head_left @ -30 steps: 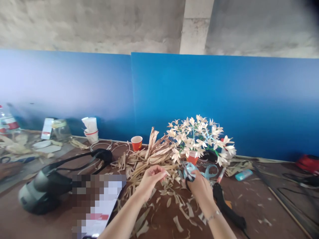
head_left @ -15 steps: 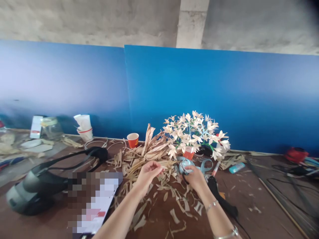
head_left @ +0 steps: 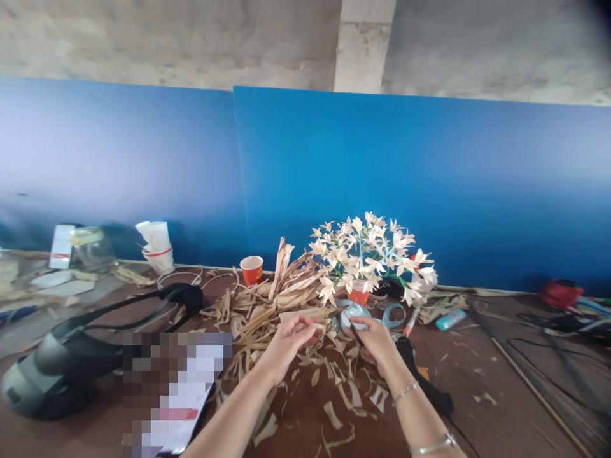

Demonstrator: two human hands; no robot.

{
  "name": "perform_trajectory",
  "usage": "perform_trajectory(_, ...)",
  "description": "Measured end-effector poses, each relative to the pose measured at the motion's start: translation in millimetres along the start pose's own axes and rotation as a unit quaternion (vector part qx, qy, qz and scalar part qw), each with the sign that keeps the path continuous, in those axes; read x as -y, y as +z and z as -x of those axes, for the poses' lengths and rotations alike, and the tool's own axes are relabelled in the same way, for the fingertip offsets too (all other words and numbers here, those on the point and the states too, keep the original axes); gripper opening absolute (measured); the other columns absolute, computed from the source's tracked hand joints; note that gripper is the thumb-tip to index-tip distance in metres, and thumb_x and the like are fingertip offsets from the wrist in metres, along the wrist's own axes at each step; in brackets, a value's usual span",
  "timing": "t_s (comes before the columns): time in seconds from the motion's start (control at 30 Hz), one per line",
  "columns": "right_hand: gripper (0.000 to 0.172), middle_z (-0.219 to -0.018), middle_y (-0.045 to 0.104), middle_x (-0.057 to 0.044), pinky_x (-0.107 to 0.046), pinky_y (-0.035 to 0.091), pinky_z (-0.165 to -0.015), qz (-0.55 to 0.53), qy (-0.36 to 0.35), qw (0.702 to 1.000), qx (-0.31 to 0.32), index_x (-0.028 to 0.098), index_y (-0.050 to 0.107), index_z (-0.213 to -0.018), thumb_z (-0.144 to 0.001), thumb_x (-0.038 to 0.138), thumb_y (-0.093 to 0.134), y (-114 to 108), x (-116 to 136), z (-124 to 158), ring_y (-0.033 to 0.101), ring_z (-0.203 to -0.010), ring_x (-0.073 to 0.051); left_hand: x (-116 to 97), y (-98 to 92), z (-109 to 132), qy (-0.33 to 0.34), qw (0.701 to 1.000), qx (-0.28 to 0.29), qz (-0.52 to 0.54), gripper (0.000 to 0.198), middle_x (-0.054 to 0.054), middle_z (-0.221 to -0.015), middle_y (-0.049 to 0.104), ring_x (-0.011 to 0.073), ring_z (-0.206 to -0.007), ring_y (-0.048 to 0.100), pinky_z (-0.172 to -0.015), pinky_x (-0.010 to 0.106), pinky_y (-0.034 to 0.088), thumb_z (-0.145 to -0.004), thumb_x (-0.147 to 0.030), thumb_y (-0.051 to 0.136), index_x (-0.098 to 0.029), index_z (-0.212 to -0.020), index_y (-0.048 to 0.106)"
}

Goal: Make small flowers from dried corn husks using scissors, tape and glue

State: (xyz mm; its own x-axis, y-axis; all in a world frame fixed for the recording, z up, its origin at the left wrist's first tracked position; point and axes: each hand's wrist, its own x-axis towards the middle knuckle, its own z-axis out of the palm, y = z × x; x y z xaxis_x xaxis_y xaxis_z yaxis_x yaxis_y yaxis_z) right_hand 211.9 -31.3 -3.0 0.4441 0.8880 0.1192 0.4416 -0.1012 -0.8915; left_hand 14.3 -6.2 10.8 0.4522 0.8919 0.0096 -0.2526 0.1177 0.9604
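My left hand (head_left: 291,343) is closed in a pinch over the scraps, with a small pale piece of dried husk (head_left: 319,327) at the fingertips. To its right, my right hand (head_left: 375,343) is wrapped round black-handled scissors (head_left: 356,333); their blades are hard to make out. Dried corn husks (head_left: 291,286) are heaped just beyond my left hand. Behind my right hand, a bunch of cream husk flowers (head_left: 367,254) stands in a red paper cup (head_left: 358,294). A roll of light blue tape or ribbon (head_left: 353,313) lies beside my right fingers.
Cut scraps (head_left: 334,413) litter the brown table. A partly blurred-out phone (head_left: 184,394) and a black-grey headset (head_left: 62,356) lie left. A black glue gun (head_left: 424,378) with a cord is at right. Behind stand an orange cup (head_left: 251,270), a jar (head_left: 94,249) and the blue panel (head_left: 334,159).
Both hands have stayed close together over the scraps. The scissors' handle has turned in my right hand, and the whole view has shifted slightly.
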Motion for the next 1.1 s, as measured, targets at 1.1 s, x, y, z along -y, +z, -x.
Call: perform_trajectory(1.1,0.018,-0.083,0.062,-0.005,-0.024,0.044,-0.065,0.023,-0.251,0.965,0.069,0.018,0.063,-0.087,-0.077,0.025,0.05,11,32,26,0.058,-0.074,-0.016,8,0.4,-6,0.097,0.984,-0.074,-0.131,0.016,0.008,-0.102,0.063,0.0227,-0.093,0.056,-0.08,0.03,0.039,-0.066,-0.032,0.064,-0.016,-0.068,0.064)
